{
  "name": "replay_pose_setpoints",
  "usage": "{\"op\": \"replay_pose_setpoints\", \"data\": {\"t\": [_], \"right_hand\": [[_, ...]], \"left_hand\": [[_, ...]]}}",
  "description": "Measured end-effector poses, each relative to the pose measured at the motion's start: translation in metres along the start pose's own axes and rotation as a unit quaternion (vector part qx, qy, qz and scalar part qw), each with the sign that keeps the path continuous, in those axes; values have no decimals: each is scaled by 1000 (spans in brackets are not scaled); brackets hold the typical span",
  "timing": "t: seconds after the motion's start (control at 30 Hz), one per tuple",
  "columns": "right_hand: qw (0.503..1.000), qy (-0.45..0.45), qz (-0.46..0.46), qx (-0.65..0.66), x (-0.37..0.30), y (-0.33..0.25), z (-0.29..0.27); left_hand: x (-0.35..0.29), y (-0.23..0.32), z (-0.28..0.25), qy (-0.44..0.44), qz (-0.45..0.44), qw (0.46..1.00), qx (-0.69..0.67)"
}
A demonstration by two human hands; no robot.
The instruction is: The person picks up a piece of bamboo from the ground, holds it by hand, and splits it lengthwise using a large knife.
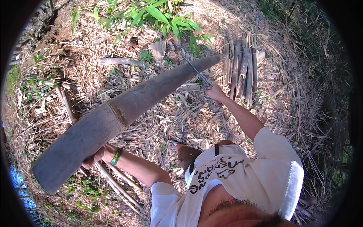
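A thick grey-brown bamboo pole (141,99) slants from the near left up to the far right, with a raised ring at one joint. My left hand (95,156) holds it from beneath near its wide end; most of the fingers are hidden behind it. My right hand (216,93) is closed round the handle of a long, thin-bladed hand tool (194,69), with a bit of orange-red showing below the fist. The tool's blade crosses the pole near its far end. Whether the blade touches the bamboo or has teeth is too small to tell.
Several split bamboo lengths (242,68) lie side by side at the far right. Green bamboo leaves (160,15) grow at the top. Thin poles (119,187) lie below my left arm. Dry leaf litter (159,132) covers the ground around my sandalled feet (174,143).
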State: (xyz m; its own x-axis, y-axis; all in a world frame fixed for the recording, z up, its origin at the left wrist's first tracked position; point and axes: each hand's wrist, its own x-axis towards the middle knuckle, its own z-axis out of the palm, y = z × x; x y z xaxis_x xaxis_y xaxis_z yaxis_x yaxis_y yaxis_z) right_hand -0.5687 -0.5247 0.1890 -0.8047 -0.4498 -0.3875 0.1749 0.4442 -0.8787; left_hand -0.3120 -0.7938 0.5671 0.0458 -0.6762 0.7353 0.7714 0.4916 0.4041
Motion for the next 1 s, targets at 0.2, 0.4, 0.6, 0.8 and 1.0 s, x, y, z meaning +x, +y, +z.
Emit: {"op": "replay_pose_setpoints", "data": {"t": [0.2, 0.4, 0.6, 0.8, 1.0], "right_hand": [[994, 72, -77, 15, -12, 20, 7], [997, -33, -70, -9, -25, 3, 4], [924, 169, -344, 10, -68, -187, -111], [692, 163, -625, 322, -138, -305, -157], [1000, -13, -12, -11, -30, -48, -11]], "left_hand": [[-44, 22, 8, 149, -66, 981, 107], [-23, 19, -49, 181, -136, 972, 67], [-5, -3, -42, 123, -161, 979, 26], [-10, 6, -16, 138, -144, 979, 52], [-17, 15, -9, 127, -138, 980, 70]]}}
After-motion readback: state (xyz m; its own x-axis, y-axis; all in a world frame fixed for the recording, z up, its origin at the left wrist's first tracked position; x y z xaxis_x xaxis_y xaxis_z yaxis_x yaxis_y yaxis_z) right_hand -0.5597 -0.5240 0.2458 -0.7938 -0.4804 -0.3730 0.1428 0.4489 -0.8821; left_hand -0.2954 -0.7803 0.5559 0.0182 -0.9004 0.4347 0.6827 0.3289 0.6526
